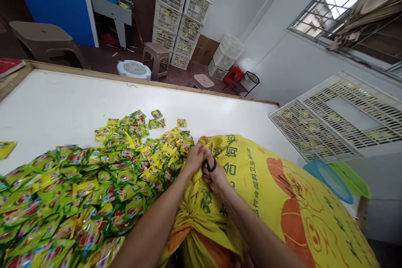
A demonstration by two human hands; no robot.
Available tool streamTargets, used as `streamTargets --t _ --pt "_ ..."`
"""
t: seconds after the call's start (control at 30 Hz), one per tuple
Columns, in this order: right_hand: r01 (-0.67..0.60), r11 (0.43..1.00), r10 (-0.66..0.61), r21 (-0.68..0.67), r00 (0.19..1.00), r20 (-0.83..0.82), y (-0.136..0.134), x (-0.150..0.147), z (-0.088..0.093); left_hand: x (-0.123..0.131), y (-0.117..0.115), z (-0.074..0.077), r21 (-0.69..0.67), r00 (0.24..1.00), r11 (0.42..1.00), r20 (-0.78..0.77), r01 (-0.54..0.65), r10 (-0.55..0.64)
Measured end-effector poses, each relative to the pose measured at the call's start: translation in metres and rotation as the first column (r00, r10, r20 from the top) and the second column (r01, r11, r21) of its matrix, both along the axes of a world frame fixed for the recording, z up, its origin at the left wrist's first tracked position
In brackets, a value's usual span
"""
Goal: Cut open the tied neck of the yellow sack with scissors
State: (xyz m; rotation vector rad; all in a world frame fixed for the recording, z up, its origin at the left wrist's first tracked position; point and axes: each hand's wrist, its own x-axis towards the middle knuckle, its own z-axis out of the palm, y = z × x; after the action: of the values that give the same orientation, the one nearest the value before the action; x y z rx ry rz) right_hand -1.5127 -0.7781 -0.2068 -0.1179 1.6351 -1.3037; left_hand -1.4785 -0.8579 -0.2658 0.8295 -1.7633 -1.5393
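Note:
A big yellow woven sack with orange print and green lettering lies on the white table in front of me. My left hand pinches the gathered top edge of the sack. My right hand is closed on black-handled scissors, whose blades point at the sack's top next to my left fingers. A large heap of small green and yellow packets spreads over the table to the left, touching the sack.
A white slatted crate stands at the right, with blue and green basins below it. Behind the table are stacked white crates, plastic stools, a blue board and a barred window.

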Motion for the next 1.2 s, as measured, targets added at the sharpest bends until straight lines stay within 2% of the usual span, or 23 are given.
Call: streamTargets --t 0.1,0.2,0.37,0.47,0.57,0.7,0.8,0.97,1.2 --pt "-0.002 1.0 0.002 -0.018 1.0 0.014 0.011 0.002 0.006 0.001 -0.006 -0.003 -0.072 0.997 0.997 0.072 0.012 -0.007" --pt "-0.077 0.996 0.074 0.033 0.994 0.076 0.024 -0.001 0.011 0.0 -0.029 0.002 -0.153 0.985 0.988 0.174 0.026 0.002" --pt "-0.123 0.991 0.125 0.052 0.992 -0.031 0.038 -0.012 0.017 -0.008 -0.089 0.035 -0.352 0.941 0.927 0.339 0.126 0.001" --pt "-0.21 0.974 0.218 0.085 0.971 -0.097 0.033 -0.024 0.027 -0.016 -0.108 0.053 -0.438 0.909 0.877 0.417 0.196 0.005" --pt "-0.313 0.941 0.331 0.127 0.93 -0.16 0.018 -0.036 0.04 -0.024 -0.113 0.062 -0.477 0.883 0.847 0.47 0.236 0.019" --pt "-0.41 0.907 0.415 0.097 0.909 -0.03 -0.003 -0.043 0.047 -0.029 -0.113 0.063 -0.48 0.862 0.844 0.505 0.24 0.041" --pt "-0.376 0.924 0.375 0.074 0.927 0.019 -0.009 -0.042 0.042 -0.029 -0.113 0.061 -0.46 0.85 0.862 0.522 0.212 0.069" --pt "-0.326 0.943 0.326 0.063 0.945 0.01 -0.008 -0.04 0.03 -0.027 -0.111 0.057 -0.412 0.847 0.89 0.529 0.196 0.058" --pt "-0.303 0.953 0.302 0.017 0.952 0.057 -0.003 -0.037 0.032 -0.026 -0.111 0.052 -0.357 0.867 0.918 0.498 0.173 0.031"
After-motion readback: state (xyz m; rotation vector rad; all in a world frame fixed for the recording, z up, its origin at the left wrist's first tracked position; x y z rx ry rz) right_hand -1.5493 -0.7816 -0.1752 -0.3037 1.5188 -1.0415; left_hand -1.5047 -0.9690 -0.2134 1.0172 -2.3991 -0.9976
